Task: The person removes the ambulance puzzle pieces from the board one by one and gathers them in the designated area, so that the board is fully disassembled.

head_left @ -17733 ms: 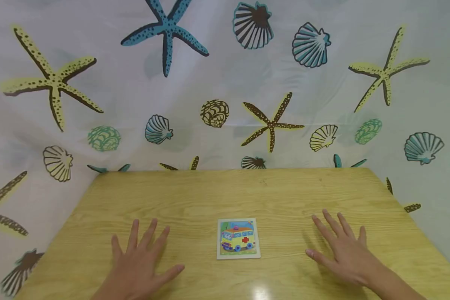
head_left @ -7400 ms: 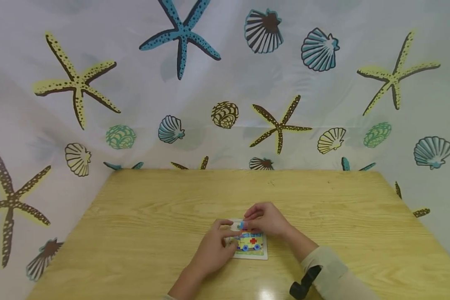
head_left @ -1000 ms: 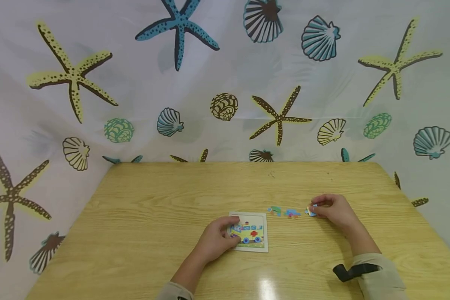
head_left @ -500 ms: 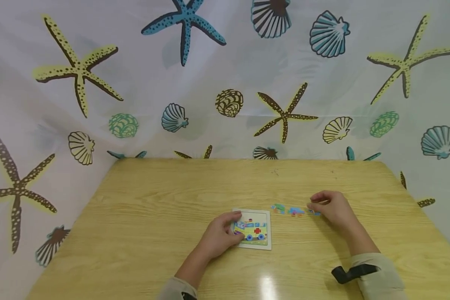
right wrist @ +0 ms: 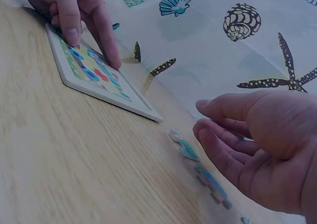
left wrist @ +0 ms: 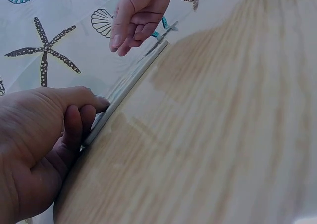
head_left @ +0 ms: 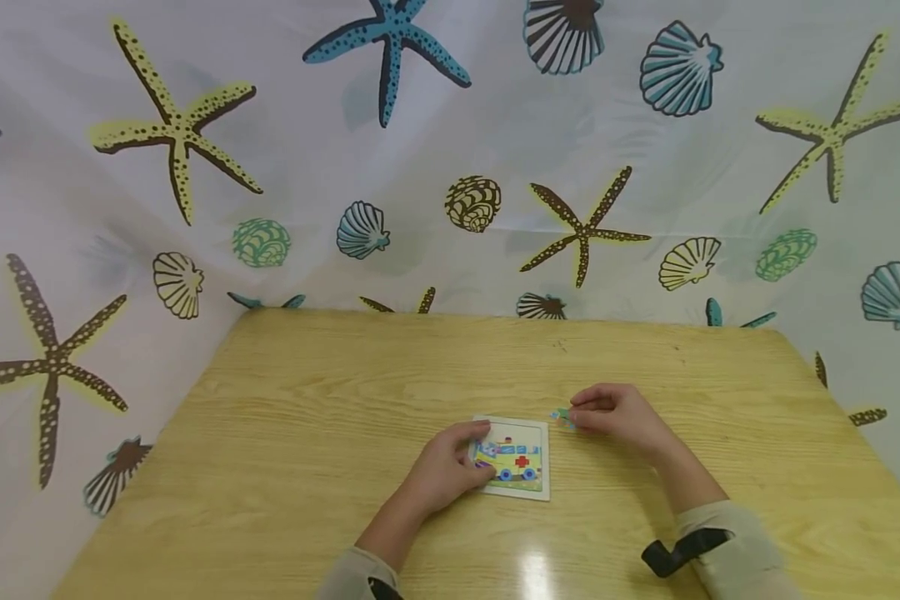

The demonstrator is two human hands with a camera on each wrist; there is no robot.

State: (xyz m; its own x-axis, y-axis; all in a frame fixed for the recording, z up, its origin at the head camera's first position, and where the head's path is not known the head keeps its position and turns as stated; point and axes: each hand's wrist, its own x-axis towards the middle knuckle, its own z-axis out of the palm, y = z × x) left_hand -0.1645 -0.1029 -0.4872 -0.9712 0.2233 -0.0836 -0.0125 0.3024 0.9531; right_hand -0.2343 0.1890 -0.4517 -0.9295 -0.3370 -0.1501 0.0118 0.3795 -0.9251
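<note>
A small jigsaw puzzle board with a yellow ambulance picture lies on the table; the upper part of its picture area is bare. My left hand holds the board's left side, thumb and index finger resting on its face. My right hand hovers right of the board, thumb and fingers apart, with nothing between them in the right wrist view. Below it lie a green-blue puzzle piece, a blue-purple puzzle piece and a sliver of a third piece. In the head view my right hand hides most of these.
The wooden table stretches around the board. Behind and beside it hangs a white cloth printed with starfish and shells. A dark strap sits on my right sleeve.
My right hand has let go of the third puzzle piece on the table and moved left towards the board. My left hand stays on the board. Much earlier the picture was whole.
</note>
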